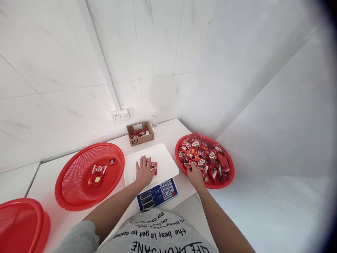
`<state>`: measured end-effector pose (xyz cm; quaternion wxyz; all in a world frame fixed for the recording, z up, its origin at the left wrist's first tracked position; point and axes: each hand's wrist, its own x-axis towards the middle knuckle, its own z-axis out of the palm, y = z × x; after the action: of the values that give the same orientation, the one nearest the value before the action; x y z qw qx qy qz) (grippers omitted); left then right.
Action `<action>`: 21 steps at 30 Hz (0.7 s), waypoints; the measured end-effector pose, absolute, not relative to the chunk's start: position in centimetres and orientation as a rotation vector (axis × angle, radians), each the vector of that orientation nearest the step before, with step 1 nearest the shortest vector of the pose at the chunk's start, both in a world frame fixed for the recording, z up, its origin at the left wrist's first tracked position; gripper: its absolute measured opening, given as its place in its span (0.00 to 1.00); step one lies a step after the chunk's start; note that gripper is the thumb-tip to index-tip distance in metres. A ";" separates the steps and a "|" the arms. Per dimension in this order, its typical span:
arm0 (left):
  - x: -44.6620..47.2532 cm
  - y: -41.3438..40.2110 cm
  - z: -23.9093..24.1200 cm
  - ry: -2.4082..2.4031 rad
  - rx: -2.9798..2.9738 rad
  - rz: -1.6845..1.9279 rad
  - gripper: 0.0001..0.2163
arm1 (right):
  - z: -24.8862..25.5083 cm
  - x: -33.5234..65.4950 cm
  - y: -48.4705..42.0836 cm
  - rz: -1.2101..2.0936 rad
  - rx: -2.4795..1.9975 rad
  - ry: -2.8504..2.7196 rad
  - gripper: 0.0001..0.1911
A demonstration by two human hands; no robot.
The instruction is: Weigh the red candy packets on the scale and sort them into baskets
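Observation:
My left hand (143,172) lies flat with fingers spread on the white platform of a digital scale (163,156), covering part of a red candy packet (154,166). My right hand (194,174) reaches into the near left edge of a red basket (229,177) heaped with several red candy packets (204,156); its fingers are curled among the packets and what they grip is hidden. The scale's blue keypad and display (157,194) face me.
A wide red basket (76,196) on the left holds a few packets (98,170). Another red basket (21,225) sits at the bottom left. A small cardboard box (140,133) with packets, a glass (154,121) and a wall socket (119,114) stand behind the scale.

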<state>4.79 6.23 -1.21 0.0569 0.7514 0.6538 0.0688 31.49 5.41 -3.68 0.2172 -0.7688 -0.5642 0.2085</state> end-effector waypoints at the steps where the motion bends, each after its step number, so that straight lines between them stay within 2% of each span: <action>1: 5.3 6.2 -1.4 2.048 2.202 0.182 0.27 | -3.6 31.5 5.4 0.581 -2.134 -1.557 0.17; 6: 5.1 6.8 -2.1 1.971 2.293 0.112 0.26 | -3.4 31.4 5.3 0.598 -2.133 -1.543 0.17; 13: 1.1 8.2 -1.5 1.308 2.678 0.121 0.23 | -3.2 31.3 5.3 0.603 -2.142 -1.544 0.17; 21: 1.6 5.2 -2.2 1.755 2.228 0.543 0.24 | -3.3 31.3 5.2 0.570 -2.024 -1.469 0.18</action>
<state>1.57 5.16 -2.22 0.1265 0.7653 0.6030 0.1864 31.30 5.16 -3.25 0.2842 -0.7566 -0.5489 0.2131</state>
